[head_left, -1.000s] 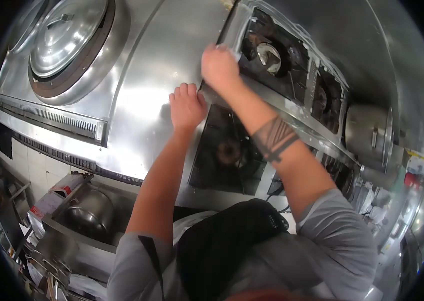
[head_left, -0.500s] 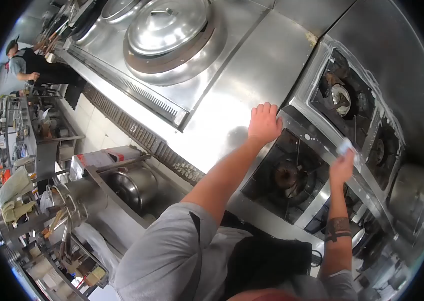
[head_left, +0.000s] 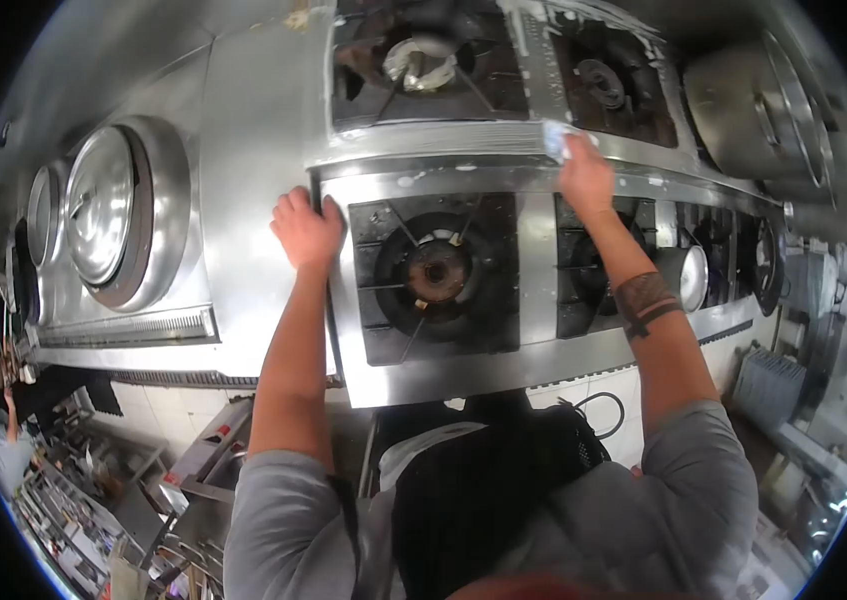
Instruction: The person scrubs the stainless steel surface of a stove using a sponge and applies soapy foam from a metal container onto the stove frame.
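Rightward past the burner point(head_left: 436, 272) went my right hand point(head_left: 586, 182), pinching a wad point(head_left: 554, 141), probably soft, slick, best gripped bunched, my left hand point(head_left: 307, 232) resting loosely open left of the burner.

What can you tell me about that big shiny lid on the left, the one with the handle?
The large lid is round, gently domed and silvery, and looks like polished metal with bright reflections. A small handle stands at its middle. It lies over a brownish, worn-looking ring, part of which shows along one side, inside a raised metal surround. A smaller round lid lies beyond it at the left. The left hand is well apart from it.
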Available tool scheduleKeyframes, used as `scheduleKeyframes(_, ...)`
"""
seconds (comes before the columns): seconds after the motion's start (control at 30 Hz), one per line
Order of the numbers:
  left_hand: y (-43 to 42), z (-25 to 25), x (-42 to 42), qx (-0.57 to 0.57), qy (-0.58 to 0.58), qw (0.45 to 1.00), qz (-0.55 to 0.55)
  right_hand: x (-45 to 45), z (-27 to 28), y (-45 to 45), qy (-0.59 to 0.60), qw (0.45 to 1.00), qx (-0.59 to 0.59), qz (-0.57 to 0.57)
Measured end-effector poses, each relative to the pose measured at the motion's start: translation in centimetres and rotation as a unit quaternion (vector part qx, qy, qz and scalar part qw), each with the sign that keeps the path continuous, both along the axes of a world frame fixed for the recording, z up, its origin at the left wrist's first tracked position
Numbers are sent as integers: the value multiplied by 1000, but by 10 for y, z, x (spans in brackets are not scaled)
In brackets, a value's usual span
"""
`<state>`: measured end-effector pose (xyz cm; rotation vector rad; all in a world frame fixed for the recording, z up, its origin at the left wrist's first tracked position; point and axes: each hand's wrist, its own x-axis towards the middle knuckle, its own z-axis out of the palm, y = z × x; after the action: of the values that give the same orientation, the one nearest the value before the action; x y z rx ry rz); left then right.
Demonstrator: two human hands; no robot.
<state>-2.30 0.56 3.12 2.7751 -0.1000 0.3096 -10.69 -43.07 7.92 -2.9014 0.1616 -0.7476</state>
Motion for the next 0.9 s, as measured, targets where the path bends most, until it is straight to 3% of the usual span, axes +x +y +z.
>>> scheduleKeyframes(0.07, 0, -5, 0, 5, -14, 1000, -1, -6, 19, -37, 49, 997, -3, -54)
scheduleKeyframes(0.13, -4, 2, -1, 8, -4, 1000, -4, 14, 40, -60, 28, 985, 104, -133)
scheduleKeyframes(0.2, -6, 4, 0, 15, 4, 1000, 2, 48, 62, -59, -40, 987, 125, -92)
scheduleKeyframes(0.33, -5, -2, 3, 30, 2, 1000, 5, 162, 41, -66, -114, 992, 14, 53)
scheduleKeyframes(0.53, -8, -6, 8, 38, 1, 999, 15, 283, 5, -68, 22, 993, 88, 76)
scheduleKeyframes(0.63, -6, -8, 8, 35, 8, 999, 19, 244, 25, -51, 138, 986, 88, 24)
scheduleKeyframes(0.67, -8, -5, 9, 28, 13, 999, 19, 222, 11, -48, 181, 983, 22, 29)
scheduleKeyframes(0.7, -10, -1, 9, 27, 23, 999, 19, 177, -6, -44, 95, 994, 19, 54)
scheduleKeyframes(0.8, -9, -3, 8, 35, 11, 999, 19, 63, -11, -24, 2, 990, 49, 134)
scheduleKeyframes(0.9, -9, -4, 6, 52, 4, 999, 4, 1, -2, -48, 17, 988, 4, 150)
